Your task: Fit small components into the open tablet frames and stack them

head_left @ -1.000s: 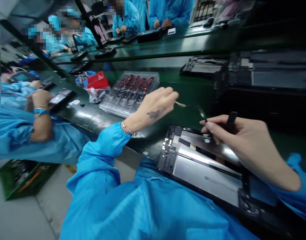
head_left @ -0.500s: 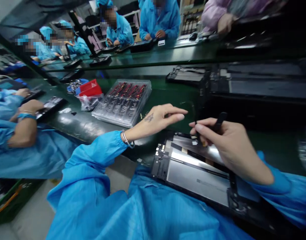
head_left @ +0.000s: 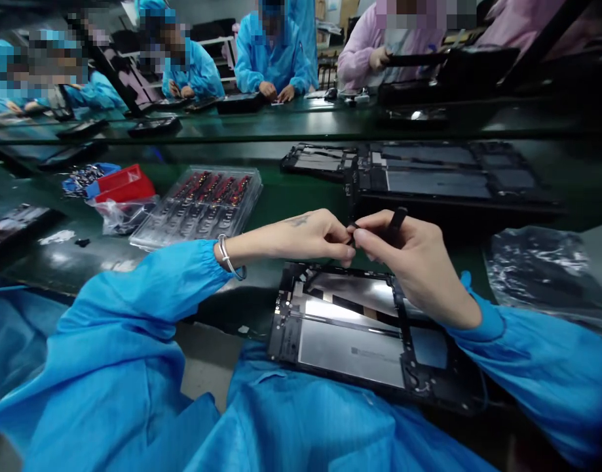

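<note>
An opened tablet chassis, with a silver inner panel and black frame, lies at the near edge of the green bench. My right hand hovers above its far edge and holds a black pen-like tool. My left hand meets it from the left, its fingertips pinched against the right fingertips on something tiny and dark; what that is I cannot tell. Both arms wear blue sleeves, and a silver bracelet circles my left wrist.
A clear plastic tray of small red and black parts lies to the left. Beside it are a red bin and a plastic bag. Black tablet frames lie beyond my hands, crumpled dark plastic at right. Other workers sit across the bench.
My left hand swung in from the left, away from the parts tray, and closed its fingertips against those of my right hand. The view turned right and rose.
</note>
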Demonstrator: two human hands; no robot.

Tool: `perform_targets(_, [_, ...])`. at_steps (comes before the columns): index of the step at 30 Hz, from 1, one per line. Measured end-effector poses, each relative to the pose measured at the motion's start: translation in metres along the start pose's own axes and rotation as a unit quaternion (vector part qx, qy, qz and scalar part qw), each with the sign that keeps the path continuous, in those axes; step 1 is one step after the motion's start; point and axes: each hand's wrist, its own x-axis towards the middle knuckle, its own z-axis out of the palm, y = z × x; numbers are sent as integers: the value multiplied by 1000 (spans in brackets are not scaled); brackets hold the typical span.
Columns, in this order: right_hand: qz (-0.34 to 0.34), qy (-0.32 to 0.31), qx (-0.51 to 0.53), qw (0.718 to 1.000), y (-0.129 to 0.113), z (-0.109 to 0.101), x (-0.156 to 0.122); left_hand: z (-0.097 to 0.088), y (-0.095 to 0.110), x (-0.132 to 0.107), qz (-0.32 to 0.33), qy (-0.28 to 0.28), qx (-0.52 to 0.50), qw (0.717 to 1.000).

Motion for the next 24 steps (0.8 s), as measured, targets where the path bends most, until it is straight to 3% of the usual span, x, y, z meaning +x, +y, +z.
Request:
perform_targets(2, [17,2,24,1000,-3,0,0,1,-2,-2,25,25,24,999])
perform_targets(4, [47,13,63,997,-5,0,0,5,-2,-7,81,138,83,984])
perform_targets(6, [71,13,101,992,-6,0,1,11,-2,-11,142,274,205,929])
perform_targets(8, [78,9,123,989,-7,0,0,19,1,-12,183,344,346,854])
perform_targets(11, [61,17,108,992,-7,1,-3,28,5,-10,196,358,480,777])
perform_targets(16, [27,18,47,998,-8,2,-6,34,5,-5,203,374,542,724])
perform_targets(20, [19,19,50,998,-9,4,-5,35,5,-3,204,376,553,715])
perform_targets(24, [27,5,13,1000,-14,-1,-16,40,23,-10,151,335,546,753])
